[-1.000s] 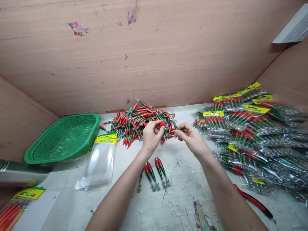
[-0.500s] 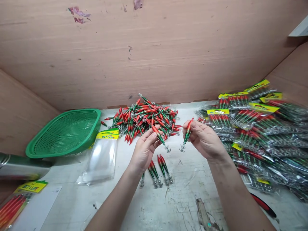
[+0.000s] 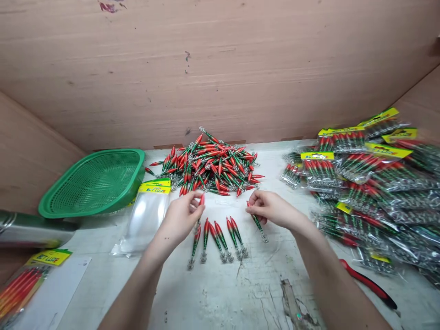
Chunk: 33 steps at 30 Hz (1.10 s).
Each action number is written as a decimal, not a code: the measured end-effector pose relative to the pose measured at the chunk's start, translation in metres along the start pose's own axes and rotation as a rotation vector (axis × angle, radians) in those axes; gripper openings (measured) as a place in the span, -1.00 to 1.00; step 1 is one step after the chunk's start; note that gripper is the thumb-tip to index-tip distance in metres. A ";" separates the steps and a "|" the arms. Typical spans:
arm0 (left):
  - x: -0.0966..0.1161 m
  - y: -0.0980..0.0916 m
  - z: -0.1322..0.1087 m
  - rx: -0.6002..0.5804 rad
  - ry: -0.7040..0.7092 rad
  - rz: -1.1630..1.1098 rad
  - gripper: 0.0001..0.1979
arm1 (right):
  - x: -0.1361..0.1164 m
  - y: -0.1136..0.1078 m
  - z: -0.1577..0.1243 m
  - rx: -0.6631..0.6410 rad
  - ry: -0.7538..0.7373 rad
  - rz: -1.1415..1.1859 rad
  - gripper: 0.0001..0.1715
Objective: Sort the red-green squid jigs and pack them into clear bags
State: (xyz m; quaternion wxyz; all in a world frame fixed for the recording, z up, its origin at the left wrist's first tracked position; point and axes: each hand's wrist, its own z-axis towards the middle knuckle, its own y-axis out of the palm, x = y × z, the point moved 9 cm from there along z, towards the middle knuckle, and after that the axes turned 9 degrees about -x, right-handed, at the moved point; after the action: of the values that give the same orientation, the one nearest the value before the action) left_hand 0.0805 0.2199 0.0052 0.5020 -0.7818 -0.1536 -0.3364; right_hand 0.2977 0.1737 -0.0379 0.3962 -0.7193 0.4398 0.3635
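My left hand [image 3: 184,211] is closed, a squid lure's red tip [image 3: 202,200] showing between its thumb and finger; the rest of that lure is mostly hidden. Pinched at its red end, another squid lure [image 3: 257,222] slants down from my right hand [image 3: 266,208], its hooks close to the tabletop. Between the hands lies a row of several red-and-green squid lures [image 3: 218,236], red tips pointing away from me. Beyond them rises a heap of the same lures [image 3: 216,165].
Clear BCT LURE bags [image 3: 147,220] lie left, beside a green basket [image 3: 92,183]. Packed lure bags [image 3: 378,192] pile up at right, with a red-handled tool [image 3: 371,284] in front. A metal cylinder [image 3: 34,229] and an orange lure pack [image 3: 24,288] sit far left.
Both hands have come down and nearer me, the left also leftward, each with a lure. My right hand's lure now tilts the other way. More of the row is uncovered.
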 end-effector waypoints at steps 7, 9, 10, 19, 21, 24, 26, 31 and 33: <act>-0.054 0.005 -0.025 -0.023 -0.169 0.316 -0.94 | 0.026 0.034 0.019 0.018 0.107 -0.190 -0.59; -0.048 0.007 -0.027 0.011 -0.164 0.357 -0.91 | 0.020 0.027 0.016 0.060 0.085 -0.246 -0.61; -0.041 0.006 -0.026 0.046 -0.155 0.380 -0.87 | 0.014 0.018 0.014 0.108 0.064 -0.279 -0.63; 0.085 0.004 0.056 0.302 0.150 0.544 -0.79 | -0.069 -0.067 0.038 0.589 -0.192 -0.520 -0.85; 0.098 0.007 0.075 0.337 0.144 0.570 -0.81 | -0.080 -0.068 0.051 0.620 -0.201 -0.556 -0.81; 0.104 0.012 0.088 0.384 0.110 0.583 -0.72 | -0.083 -0.066 0.063 0.637 -0.190 -0.575 -0.72; 0.106 0.016 0.090 0.404 0.101 0.579 -0.70 | -0.082 -0.067 0.066 0.647 -0.191 -0.560 -0.69; 0.112 0.005 0.088 0.445 0.104 0.537 -0.68 | -0.077 -0.076 0.062 0.673 -0.239 -0.427 -0.75; 0.115 -0.009 0.086 0.470 0.125 0.504 -0.70 | -0.074 -0.080 0.058 0.671 -0.268 -0.338 -0.80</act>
State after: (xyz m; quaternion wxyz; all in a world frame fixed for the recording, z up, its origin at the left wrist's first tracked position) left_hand 0.1910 0.2888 0.0667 0.7440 -0.6361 0.0020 -0.2045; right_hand 0.3349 0.2746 0.0224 0.7172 -0.5583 0.3540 0.2204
